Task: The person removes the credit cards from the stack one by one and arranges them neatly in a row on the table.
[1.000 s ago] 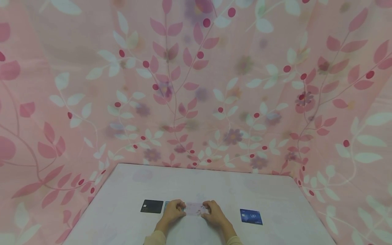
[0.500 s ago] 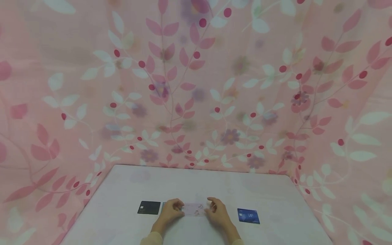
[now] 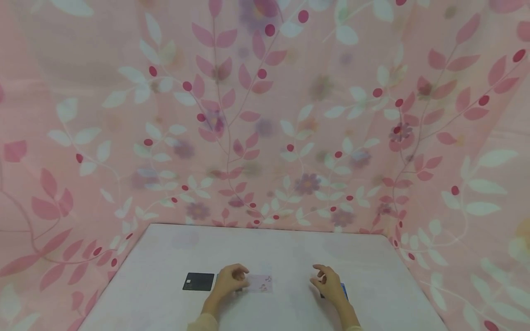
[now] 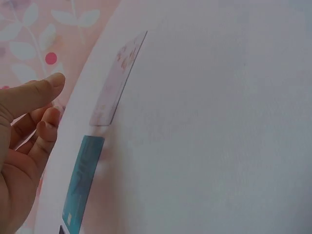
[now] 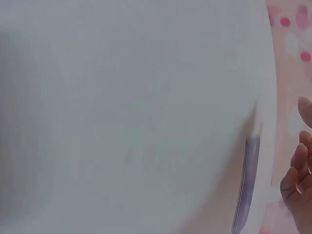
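A pale pink card (image 3: 262, 283) with a floral print lies flat on the table, its left end behind my left hand (image 3: 229, 281). The left wrist view shows that hand (image 4: 27, 131) raised over the cards, fingers loosely bent and thumb apart, nothing between them. Below it lies a teal card (image 4: 84, 183), mostly hidden in the head view. My right hand (image 3: 329, 285) hovers at a blue card (image 3: 344, 291) and covers most of it. In the right wrist view its fingers (image 5: 301, 156) are relaxed and hold nothing, beside the blue card (image 5: 247, 185).
A black card (image 3: 198, 281) lies left of my left hand. The white-covered table (image 3: 290, 248) ends at the back and sides against a pink floral curtain (image 3: 265, 138).
Both hands have let go of the pink card, which now lies on the table. My right hand has moved right, over the blue card; the left has stayed near the pink card.
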`<action>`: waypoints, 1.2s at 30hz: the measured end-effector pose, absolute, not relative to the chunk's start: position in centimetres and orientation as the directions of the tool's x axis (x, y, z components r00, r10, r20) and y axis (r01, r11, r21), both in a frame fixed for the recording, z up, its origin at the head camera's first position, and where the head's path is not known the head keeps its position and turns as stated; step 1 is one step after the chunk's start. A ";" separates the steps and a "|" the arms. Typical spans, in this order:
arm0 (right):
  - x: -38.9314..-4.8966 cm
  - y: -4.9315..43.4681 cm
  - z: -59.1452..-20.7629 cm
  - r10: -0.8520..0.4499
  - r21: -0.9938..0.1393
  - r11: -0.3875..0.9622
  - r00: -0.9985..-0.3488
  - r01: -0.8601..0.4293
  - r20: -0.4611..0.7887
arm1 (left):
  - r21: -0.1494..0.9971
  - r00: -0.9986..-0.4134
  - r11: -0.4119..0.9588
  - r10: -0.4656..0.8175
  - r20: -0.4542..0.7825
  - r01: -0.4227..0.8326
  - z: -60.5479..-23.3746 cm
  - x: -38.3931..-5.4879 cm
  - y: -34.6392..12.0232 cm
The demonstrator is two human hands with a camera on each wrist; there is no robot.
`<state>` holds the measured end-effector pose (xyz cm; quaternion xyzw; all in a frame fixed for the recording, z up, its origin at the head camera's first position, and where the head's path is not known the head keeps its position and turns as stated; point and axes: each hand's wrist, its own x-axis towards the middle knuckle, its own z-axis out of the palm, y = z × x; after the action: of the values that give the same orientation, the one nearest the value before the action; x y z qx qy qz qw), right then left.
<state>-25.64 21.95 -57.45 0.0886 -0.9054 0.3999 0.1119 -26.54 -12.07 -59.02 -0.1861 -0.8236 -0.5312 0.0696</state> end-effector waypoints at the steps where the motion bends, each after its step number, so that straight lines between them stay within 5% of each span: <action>1: -25.6 22.7 -57.4 -0.068 -0.700 0.673 -0.963 -0.238 0.262 | 0.842 -0.916 0.368 0.231 0.329 0.395 -58.8 -26.5 -11.8; 17: -24.4 28.4 -57.8 -0.005 -0.638 0.765 -0.992 -0.087 0.129 | 0.813 -0.869 0.345 0.346 0.355 0.469 -56.1 -26.4 -5.0; 27: -24.5 30.2 -58.1 0.002 -0.592 0.806 -0.999 0.022 -0.034 | 0.703 -0.805 0.394 0.322 0.498 0.593 -56.2 -27.4 0.4; 36: -24.9 30.6 -58.1 0.052 -0.585 0.804 -0.993 0.105 -0.107 | 0.729 -0.868 0.486 0.383 0.318 0.482 -56.1 -27.3 4.3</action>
<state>-24.93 30.57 -58.11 -0.0414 -0.9488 0.3102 -0.0430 -27.33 4.33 -56.09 -0.2512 -0.8602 -0.4402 0.0561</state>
